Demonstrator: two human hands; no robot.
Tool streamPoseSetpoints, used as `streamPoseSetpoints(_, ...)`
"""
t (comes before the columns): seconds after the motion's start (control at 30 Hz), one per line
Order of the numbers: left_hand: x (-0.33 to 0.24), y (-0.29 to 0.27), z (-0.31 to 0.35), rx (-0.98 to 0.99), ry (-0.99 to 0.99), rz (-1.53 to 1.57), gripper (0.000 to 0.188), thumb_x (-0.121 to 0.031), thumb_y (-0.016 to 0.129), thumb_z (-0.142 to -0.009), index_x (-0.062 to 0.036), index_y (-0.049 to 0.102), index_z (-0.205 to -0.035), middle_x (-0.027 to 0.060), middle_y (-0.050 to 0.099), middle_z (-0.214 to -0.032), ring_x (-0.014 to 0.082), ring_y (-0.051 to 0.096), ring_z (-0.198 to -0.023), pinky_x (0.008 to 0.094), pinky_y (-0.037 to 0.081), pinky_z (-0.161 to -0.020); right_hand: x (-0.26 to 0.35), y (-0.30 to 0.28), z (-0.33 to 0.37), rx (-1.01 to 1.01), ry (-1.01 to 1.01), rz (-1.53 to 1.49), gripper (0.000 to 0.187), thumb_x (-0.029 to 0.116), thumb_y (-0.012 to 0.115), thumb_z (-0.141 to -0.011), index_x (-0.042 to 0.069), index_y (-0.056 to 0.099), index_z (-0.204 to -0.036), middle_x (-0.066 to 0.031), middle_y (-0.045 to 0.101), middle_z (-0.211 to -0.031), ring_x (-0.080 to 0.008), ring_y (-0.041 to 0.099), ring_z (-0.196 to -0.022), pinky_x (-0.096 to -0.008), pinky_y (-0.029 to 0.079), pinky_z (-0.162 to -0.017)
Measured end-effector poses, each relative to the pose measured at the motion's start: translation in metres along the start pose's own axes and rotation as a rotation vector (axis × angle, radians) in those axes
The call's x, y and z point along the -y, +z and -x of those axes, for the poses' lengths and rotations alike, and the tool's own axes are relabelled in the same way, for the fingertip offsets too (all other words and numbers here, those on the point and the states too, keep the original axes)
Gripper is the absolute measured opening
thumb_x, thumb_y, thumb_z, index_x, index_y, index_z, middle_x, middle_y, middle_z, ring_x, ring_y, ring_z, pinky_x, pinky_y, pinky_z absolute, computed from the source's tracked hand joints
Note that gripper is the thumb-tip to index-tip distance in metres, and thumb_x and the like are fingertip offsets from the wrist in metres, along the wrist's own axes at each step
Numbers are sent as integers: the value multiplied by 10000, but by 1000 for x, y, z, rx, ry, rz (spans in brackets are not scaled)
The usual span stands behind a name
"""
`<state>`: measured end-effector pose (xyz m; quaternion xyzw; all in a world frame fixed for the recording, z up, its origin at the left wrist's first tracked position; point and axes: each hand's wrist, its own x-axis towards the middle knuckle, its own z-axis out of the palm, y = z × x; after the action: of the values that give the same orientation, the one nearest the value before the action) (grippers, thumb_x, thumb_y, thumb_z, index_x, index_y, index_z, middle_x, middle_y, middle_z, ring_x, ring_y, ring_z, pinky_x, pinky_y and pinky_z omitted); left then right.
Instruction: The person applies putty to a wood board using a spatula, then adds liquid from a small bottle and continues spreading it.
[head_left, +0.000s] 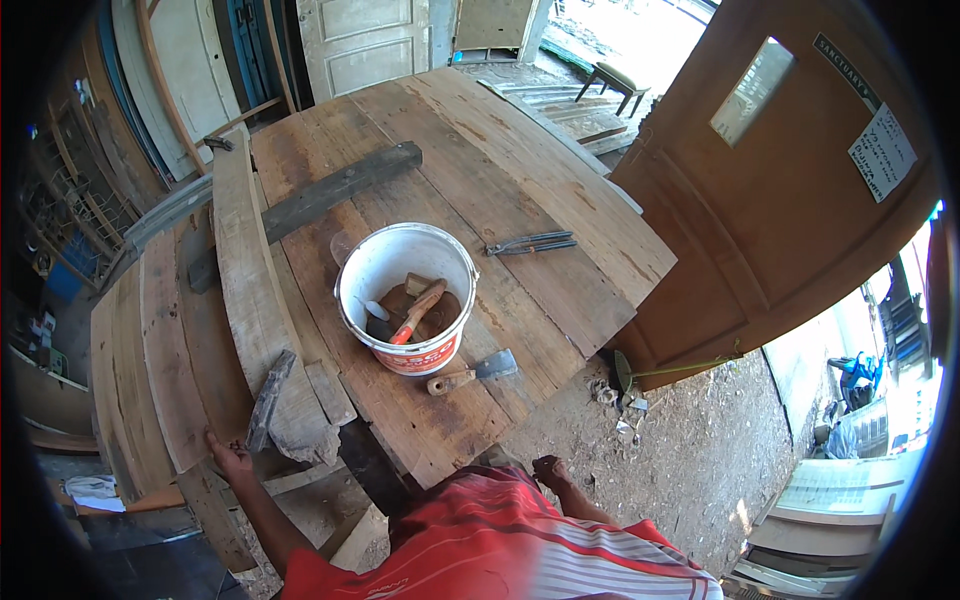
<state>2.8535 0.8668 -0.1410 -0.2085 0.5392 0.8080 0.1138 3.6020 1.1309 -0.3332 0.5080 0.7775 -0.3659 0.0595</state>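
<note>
At the lower left, my left hand (231, 457) is at the near end of a reddish-brown wooden plank (172, 350), its fingers closed about the edge. Just right of it, a short grey wood block (270, 400) lies slanted on a thick pale board (245, 250). My right hand (550, 471) hangs low beside my body, away from the tabletop; it is dark and its fingers are unclear. On the planked table stands a white bucket (385, 245) holding an orange-and-wood-handled tool (418, 312) and other pieces. A scraper (475, 371) lies in front, pincers (530, 243) to the right.
A dark wooden bar (340, 192) crosses the boards behind the bucket. To the right leans a large brown door (760, 180) with a paper note. Debris litters the ground (680, 440). Old doors (365, 45) stand at the back, and a small bench (613, 85) is outside.
</note>
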Motion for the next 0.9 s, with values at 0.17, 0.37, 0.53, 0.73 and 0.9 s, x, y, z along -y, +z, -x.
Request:
streamPoseSetpoints(0.17,-21,-27,-27,-3,-67,-82,586,-596,733,-864,-119,655,-1195,-3,676,-1032,116,567,-759,235,425,-587,34,-13,-2,59,-38,125,213,246,792,-799,97,674,-895,-158,723,-877,-375,714,-849,-497,553,-669)
streamPoseSetpoints(0.37,-10,-8,-18,25,-110,-16,580,-582,746,-862,-130,655,-1214,-7,676,-1062,112,565,-805,253,417,-610,53,-36,15,32,-14,212,133,209,746,-834,94,684,-855,-159,727,-882,-364,720,-866,-494,555,-677)
streamPoseSetpoints(0.53,-15,-18,-24,-7,-21,4,546,-557,728,-886,-128,660,-1217,3,698,-1070,146,602,-824,283,465,-692,65,-34,16,74,107,58,223,262,788,-806,94,691,-916,-154,728,-888,-368,718,-905,-502,559,-720)
streamPoseSetpoints(0.73,-3,-12,-20,118,-8,44,499,-489,713,-907,-109,664,-1226,26,713,-1131,200,656,-976,325,511,-850,25,-6,23,-28,7,-8,247,291,681,-855,51,723,-896,-155,727,-826,-264,685,-752,-430,545,-667)
streamPoseSetpoints(0.9,-12,-26,-29,132,-30,-20,503,-464,711,-908,-107,653,-1258,40,712,-1152,212,658,-995,317,511,-863,103,-52,27,110,371,-254,344,358,582,-906,49,729,-863,-166,748,-917,-356,728,-911,-477,555,-791)
